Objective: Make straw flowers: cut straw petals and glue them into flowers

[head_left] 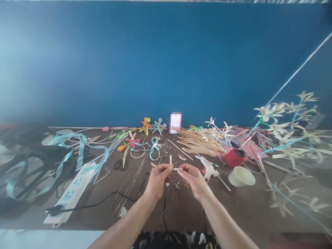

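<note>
Both hands meet over the middle of the brown table. With thumb and fingers closed, my left hand (157, 179) pinches a small cream-coloured strip (170, 160) whose tip stands upright above the fingertips. My right hand (193, 178) is closed on the end of a short pale strip (176, 168) that spans the gap between the hands. Whether the two pale pieces are joined is hidden by the fingers. Just beyond my right hand lies a white glue gun (206, 167). Small pale scraps (177, 185) lie on the table below the hands.
A power strip (74, 192) with a black plug and cable lies left, near pale blue ribbon (70, 145) and scissors (121, 165). Right are a white cup (241, 177), a red roll (235, 157), dried strips (199, 142) and cream flowers on stems (282, 121). A blue wall rises behind.
</note>
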Demonstrator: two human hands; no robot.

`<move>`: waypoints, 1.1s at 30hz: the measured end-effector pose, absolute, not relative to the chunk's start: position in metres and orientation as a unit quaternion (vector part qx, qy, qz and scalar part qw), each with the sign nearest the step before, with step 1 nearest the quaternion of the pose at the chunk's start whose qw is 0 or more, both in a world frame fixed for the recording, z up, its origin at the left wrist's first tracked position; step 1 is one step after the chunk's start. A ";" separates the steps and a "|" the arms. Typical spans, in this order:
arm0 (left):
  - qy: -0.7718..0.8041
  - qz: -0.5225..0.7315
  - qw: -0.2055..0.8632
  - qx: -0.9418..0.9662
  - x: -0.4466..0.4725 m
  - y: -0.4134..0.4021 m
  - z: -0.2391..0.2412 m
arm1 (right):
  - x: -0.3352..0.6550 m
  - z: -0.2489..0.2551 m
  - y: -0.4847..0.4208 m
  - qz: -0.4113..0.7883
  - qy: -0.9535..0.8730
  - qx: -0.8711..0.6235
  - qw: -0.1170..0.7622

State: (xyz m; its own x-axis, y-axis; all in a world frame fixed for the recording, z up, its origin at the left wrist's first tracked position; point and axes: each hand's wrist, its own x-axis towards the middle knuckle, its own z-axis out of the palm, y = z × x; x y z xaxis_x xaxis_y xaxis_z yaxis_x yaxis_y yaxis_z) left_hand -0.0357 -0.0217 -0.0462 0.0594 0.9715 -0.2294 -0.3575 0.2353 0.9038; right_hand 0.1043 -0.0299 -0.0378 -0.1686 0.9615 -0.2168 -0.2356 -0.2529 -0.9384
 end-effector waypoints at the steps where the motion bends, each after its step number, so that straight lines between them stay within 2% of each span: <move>1: 0.453 0.515 0.645 0.337 -0.035 -0.022 -0.046 | 0.102 -0.040 -0.030 0.649 -0.397 -0.449 0.469; 6: 0.456 0.508 0.653 0.327 -0.036 -0.024 -0.042 | 0.102 -0.039 -0.032 0.620 -0.447 -0.432 0.479; 12: 0.445 0.488 0.682 0.315 -0.035 -0.025 -0.033 | 0.109 -0.029 -0.029 0.471 -0.603 -0.437 0.473; 16: 0.437 0.480 0.691 0.318 -0.033 -0.026 -0.031 | 0.111 -0.029 -0.027 0.420 -0.649 -0.436 0.461; 23: 0.443 0.474 0.682 0.337 -0.032 -0.023 -0.035 | 0.113 -0.024 -0.026 0.369 -0.680 -0.447 0.449; 33: 0.481 0.470 0.627 0.393 -0.031 -0.017 -0.045 | 0.111 -0.016 -0.018 0.365 -0.677 -0.466 0.437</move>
